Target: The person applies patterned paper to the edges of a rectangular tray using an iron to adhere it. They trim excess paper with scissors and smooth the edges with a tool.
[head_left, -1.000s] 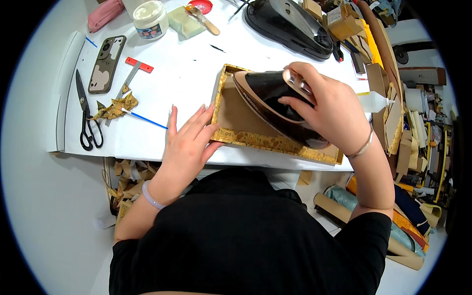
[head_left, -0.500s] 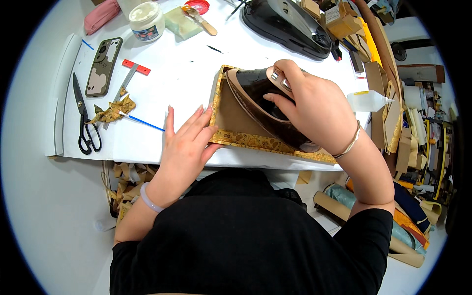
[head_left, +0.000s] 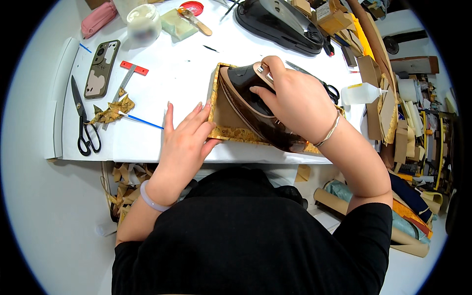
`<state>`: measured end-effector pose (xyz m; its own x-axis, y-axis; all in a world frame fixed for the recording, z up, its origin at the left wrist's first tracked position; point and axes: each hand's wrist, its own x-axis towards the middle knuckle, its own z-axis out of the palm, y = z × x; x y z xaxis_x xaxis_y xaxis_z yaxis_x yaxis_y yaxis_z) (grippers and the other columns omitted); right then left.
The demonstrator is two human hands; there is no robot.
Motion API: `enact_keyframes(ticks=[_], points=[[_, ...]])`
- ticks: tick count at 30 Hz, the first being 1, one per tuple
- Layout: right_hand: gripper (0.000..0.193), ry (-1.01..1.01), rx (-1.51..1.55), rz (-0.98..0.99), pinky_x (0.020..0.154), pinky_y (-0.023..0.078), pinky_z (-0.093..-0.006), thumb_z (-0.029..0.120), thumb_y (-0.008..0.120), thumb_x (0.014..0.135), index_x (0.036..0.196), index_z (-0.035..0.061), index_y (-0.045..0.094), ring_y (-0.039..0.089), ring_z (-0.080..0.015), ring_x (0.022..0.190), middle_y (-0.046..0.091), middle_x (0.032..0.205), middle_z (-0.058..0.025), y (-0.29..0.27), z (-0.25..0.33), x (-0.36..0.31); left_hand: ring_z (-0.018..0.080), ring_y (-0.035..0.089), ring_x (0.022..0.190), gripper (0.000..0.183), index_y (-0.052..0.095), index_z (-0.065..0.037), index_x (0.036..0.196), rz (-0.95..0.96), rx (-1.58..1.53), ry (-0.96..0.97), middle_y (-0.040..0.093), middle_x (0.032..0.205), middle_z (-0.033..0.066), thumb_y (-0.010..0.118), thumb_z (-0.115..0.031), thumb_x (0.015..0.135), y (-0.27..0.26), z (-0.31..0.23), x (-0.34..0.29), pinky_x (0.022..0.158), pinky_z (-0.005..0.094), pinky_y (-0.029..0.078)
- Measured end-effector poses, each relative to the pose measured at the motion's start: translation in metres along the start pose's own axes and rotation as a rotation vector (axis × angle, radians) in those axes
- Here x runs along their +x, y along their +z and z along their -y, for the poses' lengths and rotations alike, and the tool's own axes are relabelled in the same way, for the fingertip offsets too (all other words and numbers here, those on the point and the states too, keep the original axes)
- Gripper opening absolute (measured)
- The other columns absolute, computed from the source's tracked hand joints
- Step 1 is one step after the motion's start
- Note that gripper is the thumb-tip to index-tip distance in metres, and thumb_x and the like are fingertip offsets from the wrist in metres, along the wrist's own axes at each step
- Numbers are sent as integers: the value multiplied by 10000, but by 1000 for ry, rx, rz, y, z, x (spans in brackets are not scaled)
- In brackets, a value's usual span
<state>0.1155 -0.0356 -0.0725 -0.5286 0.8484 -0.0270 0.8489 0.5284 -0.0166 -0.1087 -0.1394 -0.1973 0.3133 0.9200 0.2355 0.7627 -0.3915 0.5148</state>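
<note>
the worktop (head_left: 182, 83) has open white surface between the black scissors (head_left: 82, 123) near its left edge and the gold-edged board (head_left: 231, 125), crossed only by a blue stick (head_left: 142, 120) and gold scraps (head_left: 113, 109). along the far edge a phone (head_left: 101, 69), jar (head_left: 143, 22) and second iron (head_left: 278, 22) crowd passage; the glue bottle (head_left: 361, 93) blocks the right edge.

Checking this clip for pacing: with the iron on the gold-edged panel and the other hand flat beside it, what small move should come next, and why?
Probably a short glide of the iron along the brown panel toward its near gold-patterned edge. The right hand grips the iron's handle with its sole on the panel, while the left hand lies flat at the panel's left edge, seemingly steadying it.
</note>
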Motion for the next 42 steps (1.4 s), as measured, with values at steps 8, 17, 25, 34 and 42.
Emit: enact_keyframes(ticks=[8,17,25,34,42], points=[[329,17,-38,56,709,611,-465,282,713,991,1109,-5,604,757,-394,798,750,822,-206,-8,1,10,275,587,1422,289,696,-83,1081,-21,13,-2,647,1484,119,861,-169,860,3,-2,1,1281,657,183],[353,-62,-64,71,744,623,-451,322,705,1004,1156,7,656,769,-385,842,765,888,-219,-17,-15,19,280,596,1409,314,701,-107,1090,-55,81,-12,640,1492,107,866,-211,844,9,-3,-2,1256,689,197],[414,-54,-38,87,664,588,-455,352,738,997,1265,93,557,738,-391,756,745,830,-178,-6,-38,-12,293,586,1423,317,703,-105,1095,-24,68,-25,639,1499,105,871,-200,843,5,-5,0,1271,677,161],[338,-109,0,35,689,608,-448,304,713,1000,1169,42,580,756,-371,767,747,796,-182,2,-31,-1,306,575,1435,338,706,-80,1102,14,48,-44,642,1496,127,883,-152,823,2,-7,3,1281,671,142],[318,-82,-6,50,641,588,-453,300,693,1017,1177,60,560,748,-364,737,737,774,-167,5,-38,-5,299,584,1428,338,707,-85,1095,29,66,-43,644,1499,111,888,-153,819,-1,-7,4,1280,669,152]])
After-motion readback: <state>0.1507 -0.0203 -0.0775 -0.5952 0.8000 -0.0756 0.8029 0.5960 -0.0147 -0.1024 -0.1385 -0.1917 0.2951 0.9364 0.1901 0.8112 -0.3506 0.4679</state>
